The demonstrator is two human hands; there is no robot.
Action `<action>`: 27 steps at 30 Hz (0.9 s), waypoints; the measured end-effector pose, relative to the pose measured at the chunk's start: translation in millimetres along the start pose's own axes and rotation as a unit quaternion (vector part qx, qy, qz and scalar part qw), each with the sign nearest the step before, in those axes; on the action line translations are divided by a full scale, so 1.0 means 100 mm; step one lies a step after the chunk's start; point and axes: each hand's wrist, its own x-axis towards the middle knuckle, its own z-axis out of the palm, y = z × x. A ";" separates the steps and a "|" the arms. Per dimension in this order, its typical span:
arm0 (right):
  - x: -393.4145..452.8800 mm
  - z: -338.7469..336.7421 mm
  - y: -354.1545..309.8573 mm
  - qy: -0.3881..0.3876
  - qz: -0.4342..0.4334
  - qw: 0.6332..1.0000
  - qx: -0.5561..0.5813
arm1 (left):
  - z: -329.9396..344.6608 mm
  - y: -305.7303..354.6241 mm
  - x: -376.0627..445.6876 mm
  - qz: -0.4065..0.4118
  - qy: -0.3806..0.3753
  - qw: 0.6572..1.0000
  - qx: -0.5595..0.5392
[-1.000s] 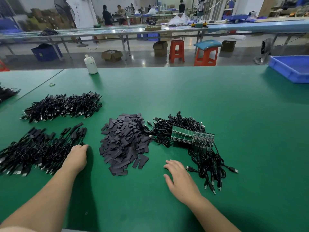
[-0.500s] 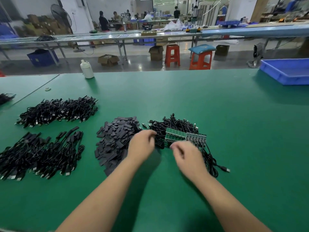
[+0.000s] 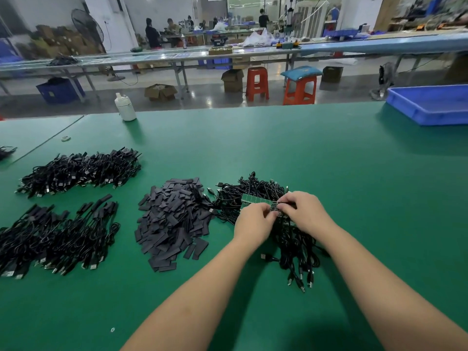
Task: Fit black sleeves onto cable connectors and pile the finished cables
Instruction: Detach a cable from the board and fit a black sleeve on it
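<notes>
Both hands meet just right of the frame's centre. The left hand (image 3: pixel 254 221) and the right hand (image 3: pixel 304 211) have their fingers curled in, pinching at the green strip of connectors (image 3: pixel 253 200) that lies on the tangle of unsleeved cables (image 3: pixel 291 239); exactly what each fingertip grips is hidden. Just left of that tangle, touching its edge, sits the heap of black sleeves (image 3: pixel 172 221). Further left on the green counter (image 3: pixel 329 160) lie two piles of finished cables, one at mid-left (image 3: pixel 78 171) and one lower left (image 3: pixel 55 236). A white bottle (image 3: pixel 124 107) stands at the counter's far edge, a blue tray (image 3: pixel 428 105) at upper right.
</notes>
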 end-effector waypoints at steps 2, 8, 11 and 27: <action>-0.01 -0.01 0.01 0.005 -0.004 1.000 -0.001 | -0.02 0.01 0.00 -0.010 -0.005 1.000 -0.010; -0.02 0.05 -0.03 0.060 0.015 0.998 -0.029 | -0.01 0.14 -0.07 -0.022 0.055 0.998 0.033; -0.03 0.07 -0.04 0.077 0.015 0.996 -0.043 | -0.01 0.16 -0.10 -0.018 0.078 0.996 0.041; -0.15 0.05 0.08 0.085 -0.046 0.995 0.012 | -1.17 -0.28 -0.34 0.024 0.228 0.967 -0.114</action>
